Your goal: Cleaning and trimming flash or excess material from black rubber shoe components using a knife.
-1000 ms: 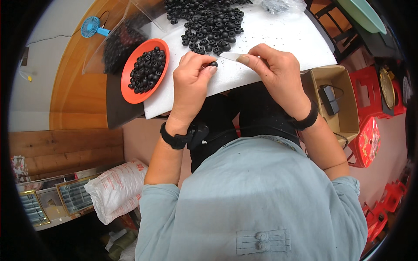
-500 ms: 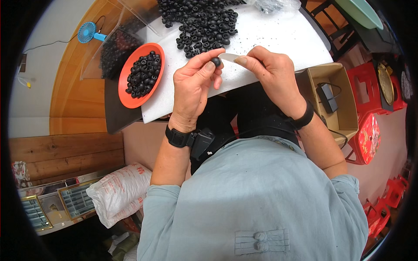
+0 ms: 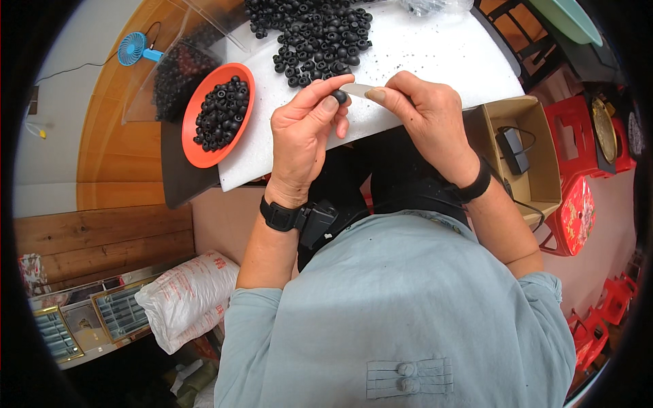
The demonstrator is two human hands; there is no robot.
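Between the thumb and fingers of my left hand (image 3: 303, 126) I pinch a small round black rubber piece (image 3: 339, 96). My right hand (image 3: 428, 115) is closed on a knife, whose short pale blade (image 3: 355, 89) reaches left to the top of the piece; its handle is hidden in my fingers. Just beyond my hands, a heap of similar black pieces (image 3: 323, 41) spreads over the white foam sheet (image 3: 442, 54). To the left stands an orange-red bowl (image 3: 194, 151) partly filled with more of them.
Behind the bowl is a clear plastic bin (image 3: 183, 71) with black pieces, near a small blue fan (image 3: 132, 49). At right are a cardboard box (image 3: 544, 156) holding a black adapter (image 3: 511, 151), and red stools (image 3: 570, 126). A white sack (image 3: 187, 296) lies at lower left.
Both hands keep nearly the same pose, with the blade still at the black piece. The table and bowl appear shifted very slightly in the picture.
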